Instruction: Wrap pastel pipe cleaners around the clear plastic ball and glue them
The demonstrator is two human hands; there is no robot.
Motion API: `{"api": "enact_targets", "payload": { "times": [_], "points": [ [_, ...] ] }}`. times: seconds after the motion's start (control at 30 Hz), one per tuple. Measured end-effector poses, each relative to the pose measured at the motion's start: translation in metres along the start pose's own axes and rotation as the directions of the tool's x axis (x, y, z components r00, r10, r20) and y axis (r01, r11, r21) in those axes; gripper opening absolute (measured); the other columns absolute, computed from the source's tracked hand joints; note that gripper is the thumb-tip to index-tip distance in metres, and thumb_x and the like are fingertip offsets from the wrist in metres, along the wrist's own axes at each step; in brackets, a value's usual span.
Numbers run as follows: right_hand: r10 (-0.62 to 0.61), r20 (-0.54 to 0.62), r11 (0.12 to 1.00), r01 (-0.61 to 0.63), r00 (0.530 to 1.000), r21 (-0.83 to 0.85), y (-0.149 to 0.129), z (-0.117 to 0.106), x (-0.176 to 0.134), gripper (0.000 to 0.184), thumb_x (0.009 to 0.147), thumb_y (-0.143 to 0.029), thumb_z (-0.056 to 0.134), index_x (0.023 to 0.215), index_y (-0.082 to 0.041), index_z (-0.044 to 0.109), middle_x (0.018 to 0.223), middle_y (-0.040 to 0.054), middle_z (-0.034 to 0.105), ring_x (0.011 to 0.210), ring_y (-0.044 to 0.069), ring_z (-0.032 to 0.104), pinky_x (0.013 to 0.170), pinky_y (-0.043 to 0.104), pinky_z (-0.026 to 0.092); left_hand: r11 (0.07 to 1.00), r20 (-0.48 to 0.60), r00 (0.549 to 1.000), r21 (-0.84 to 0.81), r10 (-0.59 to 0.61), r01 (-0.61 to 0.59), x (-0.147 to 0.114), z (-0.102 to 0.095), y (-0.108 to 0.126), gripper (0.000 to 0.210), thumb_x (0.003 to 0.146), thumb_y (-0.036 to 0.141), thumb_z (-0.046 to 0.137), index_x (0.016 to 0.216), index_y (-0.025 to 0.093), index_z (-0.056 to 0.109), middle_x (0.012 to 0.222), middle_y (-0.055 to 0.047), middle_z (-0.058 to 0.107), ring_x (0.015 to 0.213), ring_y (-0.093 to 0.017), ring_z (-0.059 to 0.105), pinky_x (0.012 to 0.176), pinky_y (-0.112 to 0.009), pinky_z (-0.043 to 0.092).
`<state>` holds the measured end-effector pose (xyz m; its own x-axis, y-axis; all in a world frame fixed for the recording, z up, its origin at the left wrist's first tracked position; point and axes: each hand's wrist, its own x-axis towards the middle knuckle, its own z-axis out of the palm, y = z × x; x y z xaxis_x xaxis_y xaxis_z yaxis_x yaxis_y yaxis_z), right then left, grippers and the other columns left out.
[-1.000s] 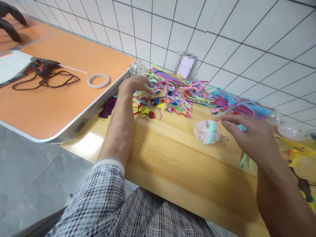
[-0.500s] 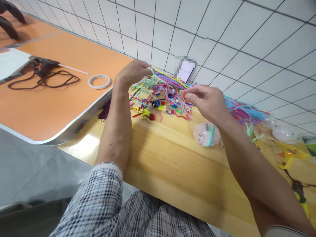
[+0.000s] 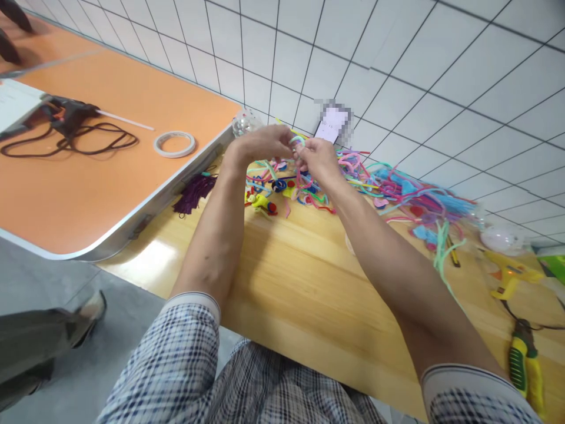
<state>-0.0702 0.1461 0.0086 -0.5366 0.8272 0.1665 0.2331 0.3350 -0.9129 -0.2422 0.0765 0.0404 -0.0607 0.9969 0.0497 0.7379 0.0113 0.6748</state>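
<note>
Head view: right hand (image 3: 321,158) pinches a green stem (image 3: 297,139) over the pile (image 3: 356,168). Left hand (image 3: 268,142) adjoins it; grip cannot be determined.

Glossy wooden table (image 3: 300,277), fuzzy pipe cleaners (image 3: 353,166)

The held strand (image 3: 298,139) is pale green, the tassel (image 3: 193,193) purple, sleeves (image 3: 189,330) checked (blue-and-white).

Head view; forward and down
</note>
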Motion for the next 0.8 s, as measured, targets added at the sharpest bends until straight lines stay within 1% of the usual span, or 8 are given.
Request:
{"api": "enact_targets", "payload": {
  "times": [0.07, 0.1, 0.23, 0.33, 0.47, 0.6, 0.7, 0.8],
  "points": [
    [0.043, -0.066, 0.998, -0.04, 0.997, 0.044, 0.001, -0.003, -0.008, 0.036, 0.103, -0.041, 0.08, 0.074, -0.024, 0.066, 0.073, -0.0018, 0.075, 0.065, 0.014, 0.072, 0.059, 0.026, 0.059, 0.993, 0.111, 0.989, 0.08, -0.095, 0.086, 0.005, 0.004, -0.017, 0.021, 0.079, 0.028, 0.075, 0.098, 0.021, 0.08, 0.085, -0.002, 0.079, 0.095, -0.025, 0.073, 0.088, -0.034, 0.055],
    [0.055, -0.067, 0.996, -0.05, 0.996, 0.074, 0.0, -0.006, -0.013, 0.034, 0.102, -0.04, 0.081, 0.076, -0.023, 0.067, 0.075, -0.0017, 0.077, 0.063, 0.013, 0.071, 0.056, 0.024, 0.057, 0.982, 0.112, 0.981, 0.126, -0.156, 0.142, 0.007, 0.005, -0.026, 0.015, 0.08, 0.032, 0.076, 0.09, 0.021, 0.079, 0.077, -0.001, 0.075, 0.096, -0.025, 0.072, 0.091, -0.034, 0.053],
    [0.061, -0.072, 0.996, -0.056, 0.995, 0.073, -0.002, -0.017, -0.03, 0.029, 0.102, -0.033, 0.08, 0.076, -0.022, 0.073, 0.074, -0.0019, 0.078, 0.059, 0.01, 0.069, 0.05, 0.019, 0.051, 0.954, 0.01, 0.96, 0.11, -0.28, 0.277, 0.01, 0.009, -0.054, 0.032, 0.086, 0.053, 0.078, 0.08, 0.021, 0.077, 0.065, 0.0, 0.066, 0.109, -0.025, 0.067, 0.102, -0.036, 0.047],
    [0.05, -0.076, 0.998, -0.046, 0.996, 0.045, -0.003, -0.023, -0.04, 0.029, 0.1, -0.036, 0.081, 0.075, -0.023, 0.074, 0.075, -0.0013, 0.08, 0.06, 0.01, 0.07, 0.05, 0.018, 0.05, 0.959, 0.002, 0.965, 0.118, -0.261, 0.259, 0.013, 0.012, -0.064, 0.037, 0.079, 0.058, 0.084, 0.081, 0.022, 0.079, 0.063, 0.003, 0.065, 0.101, -0.02, 0.063, 0.097, -0.033, 0.043],
    [-0.032, -0.101, 0.996, 0.039, 0.994, 0.076, -0.008, -0.029, -0.046, 0.034, 0.102, -0.046, 0.081, 0.077, -0.024, 0.074, 0.08, -0.0009, 0.081, 0.066, 0.011, 0.073, 0.057, 0.02, 0.056, 0.964, -0.034, 0.978, 0.168, -0.204, 0.207, 0.02, 0.02, -0.066, 0.035, 0.078, 0.057, 0.086, 0.085, 0.024, 0.078, 0.065, 0.006, 0.065, 0.093, -0.017, 0.057, 0.09, -0.031, 0.041],
    [-0.148, -0.131, 0.985, 0.158, 0.98, 0.07, -0.022, -0.036, -0.054, 0.038, 0.104, -0.057, 0.078, 0.081, -0.027, 0.073, 0.081, -0.001, 0.079, 0.071, 0.013, 0.074, 0.065, 0.025, 0.061, 0.943, -0.118, 0.968, 0.227, -0.223, 0.245, 0.027, 0.032, -0.071, 0.032, 0.077, 0.055, 0.087, 0.078, 0.024, 0.076, 0.073, 0.0, 0.072, 0.101, -0.025, 0.066, 0.087, -0.034, 0.044],
    [-0.188, -0.169, 0.976, 0.204, 0.967, 0.078, -0.034, -0.046, -0.063, 0.038, 0.104, -0.061, 0.077, 0.085, -0.028, 0.073, 0.08, -0.0021, 0.078, 0.07, 0.013, 0.071, 0.067, 0.027, 0.062, 0.954, -0.141, 0.971, 0.203, -0.195, 0.221, 0.029, 0.041, -0.081, 0.035, 0.081, 0.058, 0.085, 0.088, 0.024, 0.081, 0.086, -0.002, 0.08, 0.11, -0.027, 0.068, 0.094, -0.034, 0.047],
    [-0.235, -0.248, 0.952, 0.274, 0.94, 0.136, -0.047, -0.064, -0.076, 0.032, 0.103, -0.057, 0.078, 0.088, -0.029, 0.074, 0.077, -0.003, 0.076, 0.064, 0.013, 0.064, 0.063, 0.028, 0.06, 0.955, -0.215, 0.958, 0.183, -0.193, 0.233, 0.028, 0.047, -0.088, 0.031, 0.085, 0.05, 0.081, 0.099, 0.022, 0.081, 0.105, -0.009, 0.084, 0.117, -0.033, 0.072, 0.1, -0.038, 0.052]
  ]
}}
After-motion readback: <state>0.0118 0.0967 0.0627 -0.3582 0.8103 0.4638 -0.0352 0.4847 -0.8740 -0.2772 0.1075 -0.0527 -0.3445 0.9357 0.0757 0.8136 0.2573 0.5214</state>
